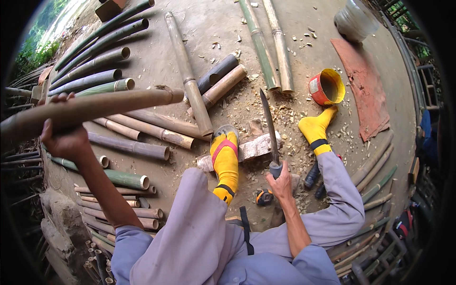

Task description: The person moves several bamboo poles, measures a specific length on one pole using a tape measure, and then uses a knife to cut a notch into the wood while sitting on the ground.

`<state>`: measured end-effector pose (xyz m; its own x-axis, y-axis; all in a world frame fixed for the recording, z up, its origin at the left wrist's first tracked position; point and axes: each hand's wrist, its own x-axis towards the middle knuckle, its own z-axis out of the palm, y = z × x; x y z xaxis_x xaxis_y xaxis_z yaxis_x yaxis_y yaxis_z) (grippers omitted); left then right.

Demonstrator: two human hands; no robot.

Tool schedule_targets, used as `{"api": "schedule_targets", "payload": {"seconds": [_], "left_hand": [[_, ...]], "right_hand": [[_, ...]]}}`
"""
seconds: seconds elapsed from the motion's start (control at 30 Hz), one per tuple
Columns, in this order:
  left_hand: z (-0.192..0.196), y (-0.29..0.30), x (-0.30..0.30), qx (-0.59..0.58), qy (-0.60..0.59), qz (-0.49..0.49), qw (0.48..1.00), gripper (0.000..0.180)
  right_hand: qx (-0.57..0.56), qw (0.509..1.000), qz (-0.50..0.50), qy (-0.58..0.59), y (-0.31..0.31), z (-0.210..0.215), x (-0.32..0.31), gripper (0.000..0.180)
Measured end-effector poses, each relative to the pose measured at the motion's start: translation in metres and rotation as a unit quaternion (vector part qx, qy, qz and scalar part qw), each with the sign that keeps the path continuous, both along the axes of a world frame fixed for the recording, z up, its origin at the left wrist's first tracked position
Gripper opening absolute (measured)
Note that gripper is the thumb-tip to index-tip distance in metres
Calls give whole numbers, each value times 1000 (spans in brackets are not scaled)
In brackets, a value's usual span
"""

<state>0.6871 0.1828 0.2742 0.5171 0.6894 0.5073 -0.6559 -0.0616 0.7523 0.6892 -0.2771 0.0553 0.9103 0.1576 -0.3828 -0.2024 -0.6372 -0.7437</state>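
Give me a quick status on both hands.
Left hand grips raised bamboo pole. Right hand holds long blade, tip up. Wooden block under left foot.

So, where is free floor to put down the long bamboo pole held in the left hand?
The barest floor lies far ahead, between the long single culm and the two green poles. Another patch lies between the red-and-yellow can and the reddish mat, though littered with chips. The left side, with rows of cut bamboo, is crowded.

Red-yellow tin [327, 87] near clay-coloured cloth [366, 90]; grey jar [355, 20] beyond; bamboo poles [90, 66] across ground.
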Motion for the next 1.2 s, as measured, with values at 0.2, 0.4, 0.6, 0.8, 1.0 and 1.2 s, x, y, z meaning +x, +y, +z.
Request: {"api": "schedule_targets", "payload": {"seconds": [0.2,0.4,0.6,0.8,1.0,1.2], "left_hand": [[-1,-85,-12,-78,-4,-114,990,38],[-80,-145,7,-111,97,-130,980,38],[-67,-141,14,-102,147,-169,969,38],[-70,-140,8,-151,138,-36,978,32],[-77,-144,10,-121,144,-59,980,32],[-79,-141,12,-121,138,-77,980,40]], "right_hand": [[39,997,-46,-54,1,27,-9,45],[43,998,-20,-40,-12,10,-13,44],[27,999,-6,-23,-10,-1,-9,41],[61,997,-11,-37,-6,-5,-1,43],[76,993,-33,-81,0,3,1,44],[57,991,2,-121,10,-28,-1,37]]}}
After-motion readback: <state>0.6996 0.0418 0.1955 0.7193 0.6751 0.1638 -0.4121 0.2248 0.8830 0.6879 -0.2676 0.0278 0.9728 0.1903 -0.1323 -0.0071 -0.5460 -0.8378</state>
